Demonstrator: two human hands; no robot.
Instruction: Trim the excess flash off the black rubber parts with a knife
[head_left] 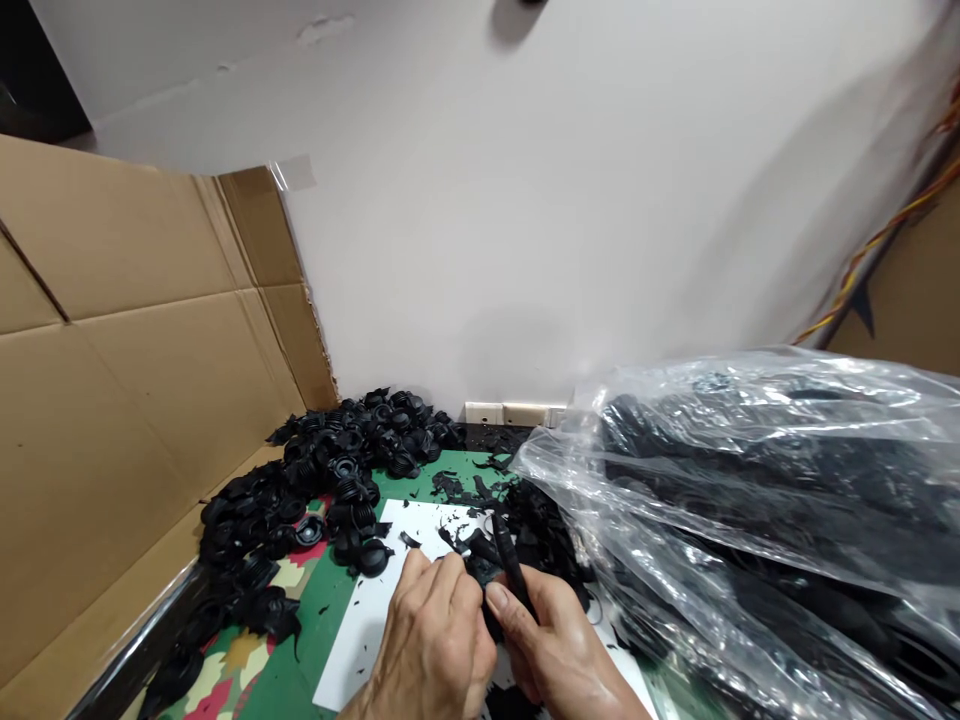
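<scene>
Both hands (487, 640) worked close together over a white sheet (352, 630), whose near-left part lay bare and gave the only open room. To the left, a heap of black parts (330, 480) crowded the mat (292, 670) and ran down along the cardboard wall (112, 400), which closed that side. To the right, a bulging plastic bag (750, 500) pressed in just beside the right hand and blocked passage there. Black scraps (540, 530) littered the strip between heap and bag. A white wall (525, 250) shut off the back.
</scene>
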